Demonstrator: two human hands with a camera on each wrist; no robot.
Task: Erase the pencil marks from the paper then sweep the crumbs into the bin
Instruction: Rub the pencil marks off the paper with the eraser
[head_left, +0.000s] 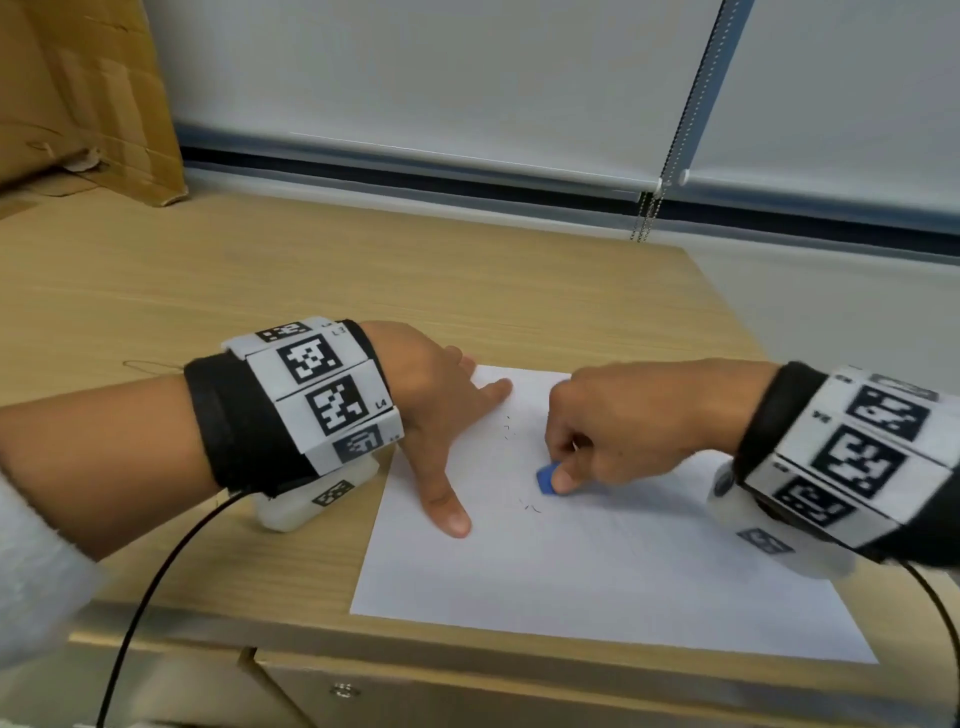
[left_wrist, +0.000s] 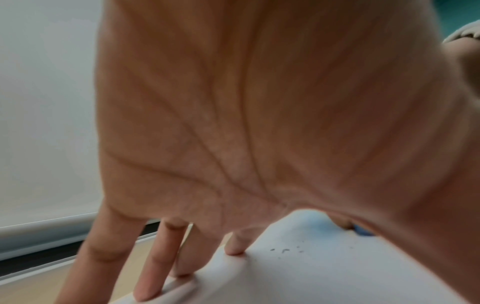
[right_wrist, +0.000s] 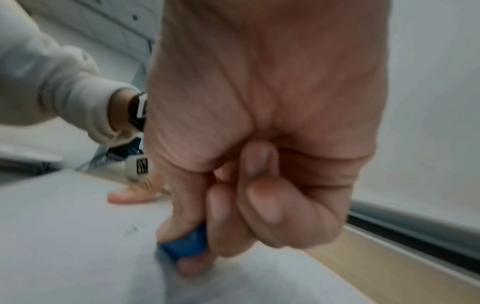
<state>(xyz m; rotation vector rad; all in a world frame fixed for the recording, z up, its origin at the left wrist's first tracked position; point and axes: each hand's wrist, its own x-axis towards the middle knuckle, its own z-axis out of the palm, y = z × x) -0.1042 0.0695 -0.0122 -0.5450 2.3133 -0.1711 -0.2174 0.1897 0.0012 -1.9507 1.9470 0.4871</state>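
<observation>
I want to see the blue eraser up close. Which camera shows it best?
The right wrist view: the eraser fills the frame, pinched by the right hand. The head view shows it small; the left wrist view shows only a blue sliver.

The only readable lettering is on the left wristband (head_left: 317, 384), a black strap carrying white panels printed with black square code patterns: the small label "L4" sits at one panel's corner, and another short "L" label on the panel above is too blurred to make out. Similar small marks on the right wristband (head_left: 862, 457) cannot be read. The paper's (head_left: 597, 561) faint pencil marks (head_left: 530, 506) form no legible words.
</observation>
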